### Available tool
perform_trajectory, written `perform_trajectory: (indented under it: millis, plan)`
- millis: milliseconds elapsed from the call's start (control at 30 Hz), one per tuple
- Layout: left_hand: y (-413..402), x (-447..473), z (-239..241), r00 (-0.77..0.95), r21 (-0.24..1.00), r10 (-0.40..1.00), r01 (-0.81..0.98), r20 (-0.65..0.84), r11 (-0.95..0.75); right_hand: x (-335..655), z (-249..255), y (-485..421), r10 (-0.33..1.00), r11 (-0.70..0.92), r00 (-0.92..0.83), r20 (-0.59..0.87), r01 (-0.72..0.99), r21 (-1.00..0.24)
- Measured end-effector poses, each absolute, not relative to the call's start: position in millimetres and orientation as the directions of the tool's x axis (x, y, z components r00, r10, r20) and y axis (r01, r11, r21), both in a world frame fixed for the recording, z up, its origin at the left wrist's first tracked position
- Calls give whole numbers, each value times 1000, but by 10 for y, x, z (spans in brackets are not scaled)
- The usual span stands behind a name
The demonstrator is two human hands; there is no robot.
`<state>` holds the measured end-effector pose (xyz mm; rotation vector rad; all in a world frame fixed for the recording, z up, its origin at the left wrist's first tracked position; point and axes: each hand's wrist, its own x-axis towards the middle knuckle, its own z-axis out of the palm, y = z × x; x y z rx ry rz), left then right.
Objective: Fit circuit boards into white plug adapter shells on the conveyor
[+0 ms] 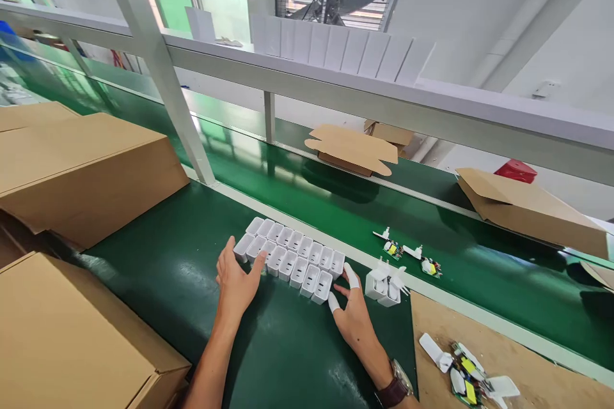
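Observation:
Two rows of small white plastic charger housings (pixel 288 264), their open tops facing up, stand side by side on the green tabletop. At the left end of the rows is my left hand (pixel 238 281), thumb and fingers apart, touching or close to the end housings. My right hand (pixel 352 307), with white covers on two fingertips and a watch at the wrist, sits at the right end with its fingers spread around the last housings. Just right of it stand a few more white housings (pixel 382 284) with parts sticking out of the top.
Circuit boards with white plugs (pixel 426 265) lie on the green conveyor belt (pixel 297 185). More boards (pixel 467 374) rest on a brown board at lower right. Large cardboard boxes (pixel 81 166) fill the left side. A metal rail (pixel 336 83) crosses above the belt.

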<state>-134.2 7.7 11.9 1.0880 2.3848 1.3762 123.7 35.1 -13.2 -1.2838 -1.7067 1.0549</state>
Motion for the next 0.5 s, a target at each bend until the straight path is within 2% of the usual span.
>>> perform_trajectory:
  millis: [133,300,400,467,500]
  plan:
    - [223,-1480,-15,-766,886,635,358,99,295,1177,-103,367,961,222,-239,140,360,-906]
    - [355,-1536,72,-792,909,609,279,36,309,1024,-122,371,962,192,-249,108,341,-920]
    - [285,-1464,201,-791,864,577,423,205,273,981,-79,310,960,207,-254,121,348,-914]
    - [166,-1363,261,-689,784,616,594,382,178,1017,4,239,956,234,-254,145,365,-901]
    - [96,-1299,276,-584,725,672,682,455,102,1057,66,202,953,259,-252,171,376,-890]
